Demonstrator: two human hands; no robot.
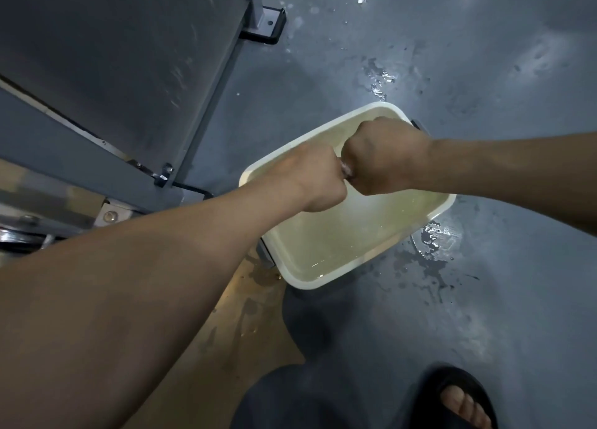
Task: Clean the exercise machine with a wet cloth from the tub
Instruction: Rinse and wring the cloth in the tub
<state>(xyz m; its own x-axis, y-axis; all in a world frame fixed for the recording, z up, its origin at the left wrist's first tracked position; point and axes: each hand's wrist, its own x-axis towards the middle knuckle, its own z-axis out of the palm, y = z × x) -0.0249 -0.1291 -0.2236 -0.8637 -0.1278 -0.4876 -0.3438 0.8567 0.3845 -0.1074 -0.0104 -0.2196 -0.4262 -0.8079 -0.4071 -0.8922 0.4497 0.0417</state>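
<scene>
A: Cloth (pixel 345 169)? Only a wet sliver shows, squeezed between two fists right above the tub (pixel 305 286).

B: Yep, left hand (pixel 318 176) and right hand (pixel 384 157) are both clenched tight round it. The tub holds cloudy yellowish water (pixel 339 244); the rest of the cloth is hidden.

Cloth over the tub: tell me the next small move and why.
Probably twist it out over the tub before taking it to the exercise machine. The left hand and right hand both grip the cloth, fists together above the water; only a wet sliver shows between them.
</scene>
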